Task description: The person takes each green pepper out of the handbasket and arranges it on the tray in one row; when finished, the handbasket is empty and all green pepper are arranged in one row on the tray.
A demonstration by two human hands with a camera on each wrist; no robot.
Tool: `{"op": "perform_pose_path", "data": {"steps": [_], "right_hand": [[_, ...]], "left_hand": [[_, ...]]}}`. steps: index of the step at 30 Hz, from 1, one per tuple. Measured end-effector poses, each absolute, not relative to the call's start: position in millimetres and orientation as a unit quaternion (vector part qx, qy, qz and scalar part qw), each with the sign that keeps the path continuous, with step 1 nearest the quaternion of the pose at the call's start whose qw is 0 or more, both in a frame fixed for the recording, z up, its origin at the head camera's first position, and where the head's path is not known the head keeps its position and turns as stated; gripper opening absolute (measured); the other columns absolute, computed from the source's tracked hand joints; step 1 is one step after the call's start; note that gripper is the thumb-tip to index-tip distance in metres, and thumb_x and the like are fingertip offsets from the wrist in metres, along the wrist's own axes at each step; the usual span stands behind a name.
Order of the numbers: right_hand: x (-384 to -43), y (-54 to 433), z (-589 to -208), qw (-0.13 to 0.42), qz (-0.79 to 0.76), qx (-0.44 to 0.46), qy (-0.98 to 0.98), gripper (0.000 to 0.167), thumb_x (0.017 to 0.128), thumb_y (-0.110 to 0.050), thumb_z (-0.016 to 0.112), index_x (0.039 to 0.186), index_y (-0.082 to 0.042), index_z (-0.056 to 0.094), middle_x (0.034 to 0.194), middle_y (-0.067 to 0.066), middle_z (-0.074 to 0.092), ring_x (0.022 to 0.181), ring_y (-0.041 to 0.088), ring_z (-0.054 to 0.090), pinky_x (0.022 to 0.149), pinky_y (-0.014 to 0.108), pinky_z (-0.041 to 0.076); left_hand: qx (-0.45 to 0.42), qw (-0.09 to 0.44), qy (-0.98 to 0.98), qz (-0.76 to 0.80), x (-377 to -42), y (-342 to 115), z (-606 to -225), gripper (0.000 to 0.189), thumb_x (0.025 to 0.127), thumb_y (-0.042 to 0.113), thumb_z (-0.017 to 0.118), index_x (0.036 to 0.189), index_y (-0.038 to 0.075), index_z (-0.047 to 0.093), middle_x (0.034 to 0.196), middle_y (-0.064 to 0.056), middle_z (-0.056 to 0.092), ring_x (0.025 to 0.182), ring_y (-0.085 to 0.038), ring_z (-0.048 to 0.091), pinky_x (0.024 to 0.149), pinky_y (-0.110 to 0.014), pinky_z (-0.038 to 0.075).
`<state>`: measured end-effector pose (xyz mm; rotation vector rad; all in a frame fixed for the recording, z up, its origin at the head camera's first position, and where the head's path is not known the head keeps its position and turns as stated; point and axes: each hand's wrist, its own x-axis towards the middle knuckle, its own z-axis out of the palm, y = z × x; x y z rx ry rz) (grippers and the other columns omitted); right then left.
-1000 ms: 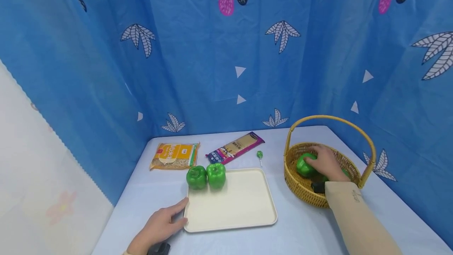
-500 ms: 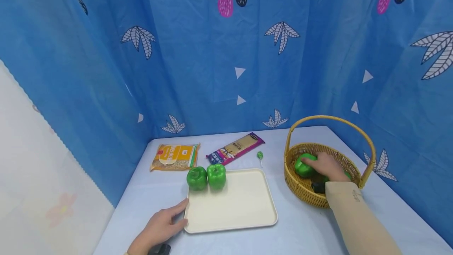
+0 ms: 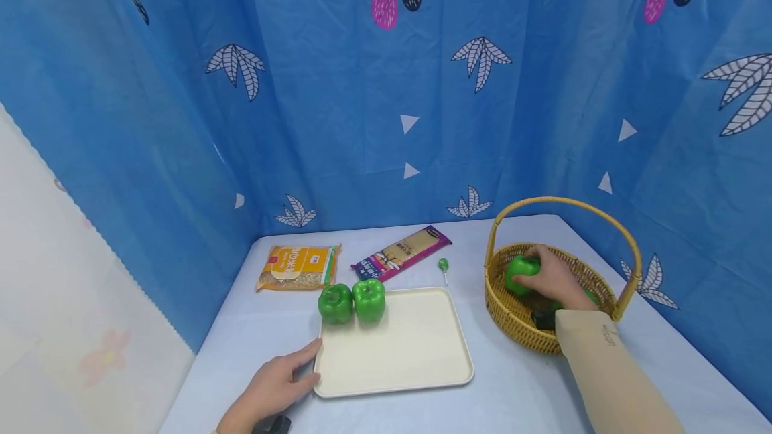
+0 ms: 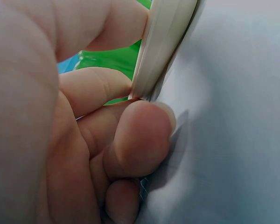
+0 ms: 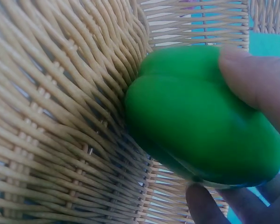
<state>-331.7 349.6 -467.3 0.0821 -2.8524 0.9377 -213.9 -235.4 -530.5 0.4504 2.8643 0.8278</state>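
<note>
Inside the wicker basket (image 3: 521,335), my right hand (image 3: 557,280) grips a green bell pepper (image 3: 520,274) between thumb and fingers. The right wrist view has this pepper (image 5: 186,112) close against the woven wall, thumb on its upper side and fingers beneath. Part of another green thing (image 3: 590,295) shows in the basket behind my wrist. My left hand (image 3: 274,380) rests at the left edge of a cream tray (image 3: 416,347), and its fingertips touch the rim (image 4: 161,46) in the left wrist view. Two more green bell peppers (image 3: 336,304) (image 3: 369,300) sit side by side at the tray's back left corner.
Behind the tray lie an orange grain bag (image 3: 298,266) and a purple-edged noodle packet (image 3: 401,253). A green lollipop (image 3: 443,264) lies between the packet and the basket. The basket's tall handle (image 3: 561,199) arches over my right hand. A blue curtain (image 3: 374,153) hangs behind the table.
In the basket, my right hand and the bell pepper shifted slightly left, then back right, and the pepper has turned and risen a little. My left hand stays at the tray edge.
</note>
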Motion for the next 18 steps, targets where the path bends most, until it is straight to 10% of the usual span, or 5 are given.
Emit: {"op": "perform_pose_path", "data": {"steps": [6, 18], "right_hand": [[-332.3, 350.6, -468.4, 0.074, 0.309, 0.050, -0.947, 0.071, 0.083, -0.035, 0.087, 0.135, 0.000, 0.052, 0.128, 0.029, 0.057, 0.106, 0.042, 0.061, 0.079, 0.051, 0.058], [-328.9, 349.2, -465.7, 0.074, 0.342, 0.062, -0.935, 0.044, 0.092, -0.013, 0.066, 0.132, 0.001, 0.055, 0.124, 0.028, 0.058, 0.095, 0.035, 0.061, 0.070, 0.042, 0.054]], "left_hand": [[0.146, 0.063, 0.948, 0.276, -213.1, -235.7, -529.7, 0.073, 0.092, 0.057, 0.069, 0.153, 0.020, 0.052, 0.152, 0.003, 0.057, 0.121, -0.017, 0.066, 0.104, -0.050, 0.054], [0.166, 0.057, 0.944, 0.279, -212.7, -238.0, -529.3, 0.071, 0.093, 0.051, 0.071, 0.153, 0.019, 0.052, 0.153, 0.000, 0.055, 0.072, 0.005, 0.052, 0.095, -0.038, 0.058]]}}
